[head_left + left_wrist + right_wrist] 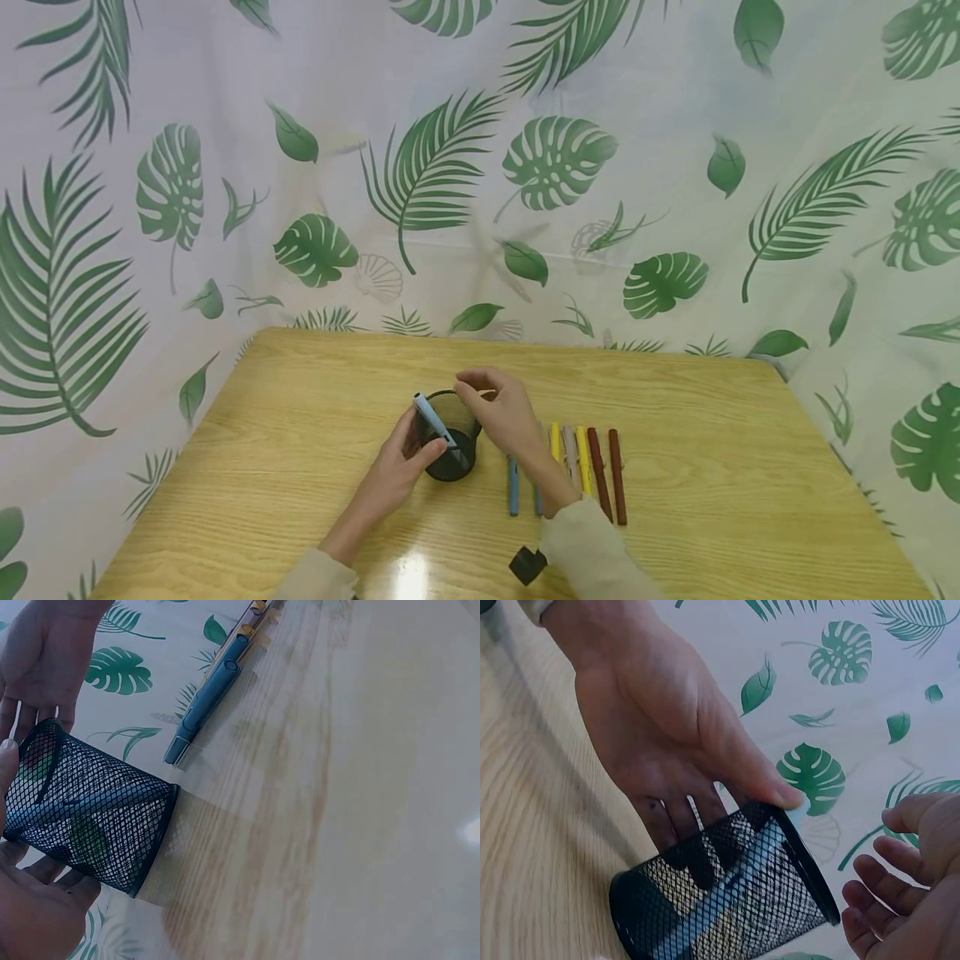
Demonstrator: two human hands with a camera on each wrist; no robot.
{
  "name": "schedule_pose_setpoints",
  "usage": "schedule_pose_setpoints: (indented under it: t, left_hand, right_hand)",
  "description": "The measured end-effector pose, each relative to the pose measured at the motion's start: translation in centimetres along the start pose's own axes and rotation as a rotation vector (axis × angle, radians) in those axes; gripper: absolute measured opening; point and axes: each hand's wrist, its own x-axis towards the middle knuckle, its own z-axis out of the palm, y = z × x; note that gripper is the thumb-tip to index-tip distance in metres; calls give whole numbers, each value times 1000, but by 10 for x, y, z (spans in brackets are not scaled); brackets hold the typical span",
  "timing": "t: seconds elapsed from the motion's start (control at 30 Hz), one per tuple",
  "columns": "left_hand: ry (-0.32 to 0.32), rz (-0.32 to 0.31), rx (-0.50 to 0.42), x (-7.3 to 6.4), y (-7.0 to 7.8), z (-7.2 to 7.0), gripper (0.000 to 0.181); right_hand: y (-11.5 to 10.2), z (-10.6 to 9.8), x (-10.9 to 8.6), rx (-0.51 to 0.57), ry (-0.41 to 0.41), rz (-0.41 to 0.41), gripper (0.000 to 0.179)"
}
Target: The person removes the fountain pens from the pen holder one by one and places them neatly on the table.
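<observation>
A black mesh pen cup (452, 471) is in my left hand (393, 473), its thumb on the near side and its fingers bent round behind. Inside the cup leans a light blue pen (432, 418), its upper end poking over the left rim. The mesh in the right wrist view shows that pen slanting through the cup (735, 892). My right hand (508, 417) hovers by the right rim with loosely bent fingers. Nothing shows between those fingers (885, 889) in the right wrist view.
Right of the cup lie several pens in a row: blue pens (513, 487), yellow pens (583, 458), a grey pen (572, 454) and dark red pens (617, 475). A small black block (527, 566) sits beside the right sleeve. Behind the wooden table (315, 392) hangs a leaf-print cloth (450, 308).
</observation>
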Motion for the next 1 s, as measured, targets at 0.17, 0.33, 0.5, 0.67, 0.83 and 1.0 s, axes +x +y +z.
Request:
schedule_pose_setpoints:
  t: [0.17, 0.33, 0.5, 0.67, 0.83, 1.0]
  left_hand:
    - [-4, -14, 5, -2, 1, 0, 77]
    - [-16, -14, 10, -3, 1, 0, 75]
    - [-42, -6, 11, -2, 0, -1, 76]
    - [-36, -9, 33, -3, -1, -2, 76]
    - [-33, -10, 43, -4, -1, -3, 76]
    - [-18, -6, 41, -2, -1, -3, 77]
  right_hand:
    - [-2, 12, 3, -12, -25, -47, 23]
    - [0, 21, 4, -59, -53, -52, 25]
    - [0, 28, 5, -155, -118, -46, 31]
    - [-1, 33, 5, -255, -151, -55, 35]
    - [0, 37, 6, -324, -147, -41, 31]
    - [8, 38, 7, -278, -92, 6, 25]
